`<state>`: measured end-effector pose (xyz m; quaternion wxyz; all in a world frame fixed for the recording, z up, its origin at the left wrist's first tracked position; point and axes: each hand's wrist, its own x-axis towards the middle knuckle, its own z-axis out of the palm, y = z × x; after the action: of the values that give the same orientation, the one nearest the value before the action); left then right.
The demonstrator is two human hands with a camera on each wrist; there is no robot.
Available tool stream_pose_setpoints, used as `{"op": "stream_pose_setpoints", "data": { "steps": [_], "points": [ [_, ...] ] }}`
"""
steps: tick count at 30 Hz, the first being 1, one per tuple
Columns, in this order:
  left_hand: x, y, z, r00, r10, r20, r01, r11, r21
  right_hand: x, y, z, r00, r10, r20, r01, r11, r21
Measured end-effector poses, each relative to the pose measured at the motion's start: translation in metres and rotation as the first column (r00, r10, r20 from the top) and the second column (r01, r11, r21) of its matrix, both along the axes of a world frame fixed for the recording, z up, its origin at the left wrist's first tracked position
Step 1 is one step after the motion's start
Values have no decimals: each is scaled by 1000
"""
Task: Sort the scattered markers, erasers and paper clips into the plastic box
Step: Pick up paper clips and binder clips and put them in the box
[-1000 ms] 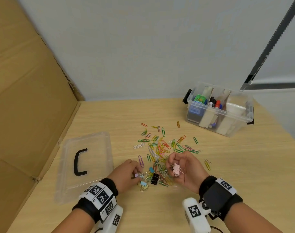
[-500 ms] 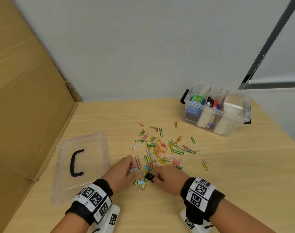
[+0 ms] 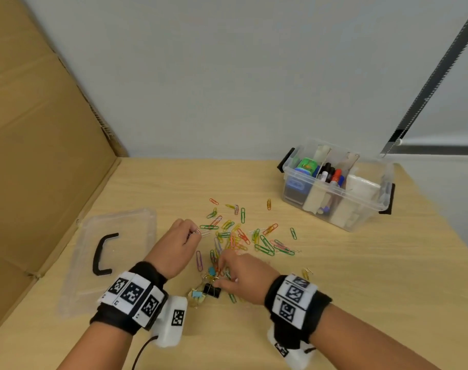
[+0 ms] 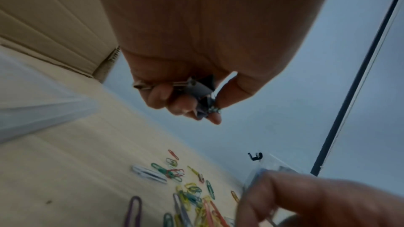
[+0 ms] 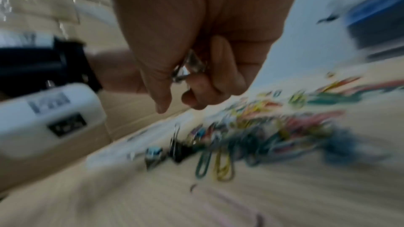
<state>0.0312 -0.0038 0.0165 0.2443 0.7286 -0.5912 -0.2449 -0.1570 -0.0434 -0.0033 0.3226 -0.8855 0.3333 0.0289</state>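
Several coloured paper clips (image 3: 238,236) lie scattered mid-table. Near them lie a black binder clip (image 3: 212,291), a pale blue one (image 3: 198,294) and a small blue one (image 3: 211,270). My left hand (image 3: 195,233) hovers at the pile's left edge, its fingers curled round a bunch of binder clips (image 4: 202,92). My right hand (image 3: 222,273) is palm-down over the near end of the pile, fingertips among the clips, with a binder clip (image 5: 190,68) tucked in its curled fingers. The clear plastic box (image 3: 360,206) stands far right, holding markers (image 3: 331,174) and erasers.
The box's clear lid (image 3: 136,236) with a black handle lies flat at the left. A cardboard wall (image 3: 40,156) closes the left side. A grey wall stands behind the table, and bare wooden table lies at the front right.
The right hand turned palm-down with its pink binder clip and settled onto the pile. The left hand rose from the loose binder clips and moved farther from me, to the pile's left edge.
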Motion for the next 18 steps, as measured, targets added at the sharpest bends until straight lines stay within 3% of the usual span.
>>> {"op": "stream_pose_setpoints", "data": {
  "steps": [4,7,11,18],
  "points": [
    [4,16,-12,999,42,-22,-39,992,122,22,2,-24,995,66,-77,-70,996,-53],
    [9,27,-20,997,63,-55,-52,982,184,16,-3,-20,999,40,32,-42,998,55],
    [0,28,-27,999,19,-37,-10,973,230,-7,-18,-2,971,-130,200,98,982,164],
    [-18,0,-43,961,-193,200,123,941,316,-40,-32,2,866,-401,298,310,899,310]
  ]
}}
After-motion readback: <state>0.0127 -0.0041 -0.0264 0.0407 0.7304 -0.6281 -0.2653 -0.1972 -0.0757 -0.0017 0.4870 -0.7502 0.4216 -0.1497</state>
